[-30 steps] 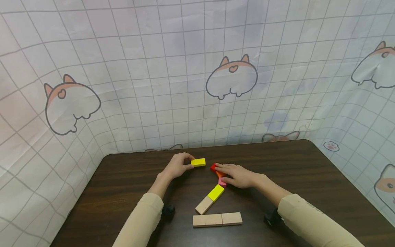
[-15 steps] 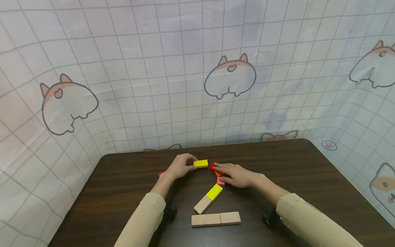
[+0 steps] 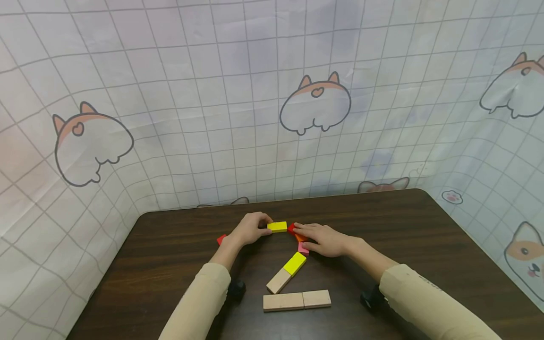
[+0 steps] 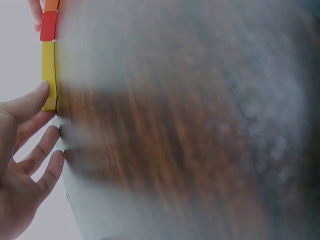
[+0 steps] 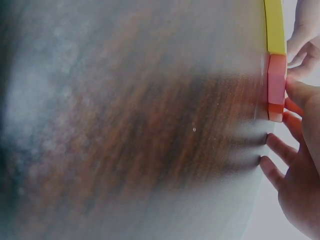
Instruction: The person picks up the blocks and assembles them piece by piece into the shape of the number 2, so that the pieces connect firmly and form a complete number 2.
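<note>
My left hand pinches the left end of a yellow block between thumb and finger. In the left wrist view the far end of this yellow block meets a red block. My right hand rests fairly straight fingers against the red block, an orange block and a pink block, partly covering them. In the right wrist view its thumb touches the pink block. A second yellow block follows below the pink one, end to end with a plain wooden block.
Nearer the front, two plain wooden blocks lie end to end. Another red block is partly hidden behind the left wrist. A dark wooden table bears everything, with a white gridded cloth standing behind it.
The left hand has slid the yellow block rightward, up to the red block. A red block at the left has come into sight beside the left wrist. The right hand stays against its blocks.
</note>
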{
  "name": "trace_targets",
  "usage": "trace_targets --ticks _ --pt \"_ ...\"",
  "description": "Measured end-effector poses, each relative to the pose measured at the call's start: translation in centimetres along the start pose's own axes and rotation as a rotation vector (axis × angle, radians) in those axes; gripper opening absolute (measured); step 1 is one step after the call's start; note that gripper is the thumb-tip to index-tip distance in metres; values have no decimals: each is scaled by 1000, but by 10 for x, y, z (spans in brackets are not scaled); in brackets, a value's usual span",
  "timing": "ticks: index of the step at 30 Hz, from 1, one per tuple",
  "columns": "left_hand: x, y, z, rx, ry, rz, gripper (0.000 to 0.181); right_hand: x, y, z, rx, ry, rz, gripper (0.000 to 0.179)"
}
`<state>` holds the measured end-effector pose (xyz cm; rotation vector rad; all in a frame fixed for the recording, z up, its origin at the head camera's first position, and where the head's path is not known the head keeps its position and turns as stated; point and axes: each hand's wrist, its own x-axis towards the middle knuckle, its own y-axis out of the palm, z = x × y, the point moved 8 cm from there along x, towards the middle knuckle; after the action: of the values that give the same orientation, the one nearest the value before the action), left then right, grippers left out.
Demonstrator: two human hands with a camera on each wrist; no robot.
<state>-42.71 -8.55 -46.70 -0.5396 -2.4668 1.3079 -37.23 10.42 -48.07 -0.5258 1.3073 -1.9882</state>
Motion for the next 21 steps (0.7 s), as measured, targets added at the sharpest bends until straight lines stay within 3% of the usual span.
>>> trace_targets --ticks 21 --pt "-1 0 1 0 12 -1 25 -3 -3 4 18 -15 -3 60"
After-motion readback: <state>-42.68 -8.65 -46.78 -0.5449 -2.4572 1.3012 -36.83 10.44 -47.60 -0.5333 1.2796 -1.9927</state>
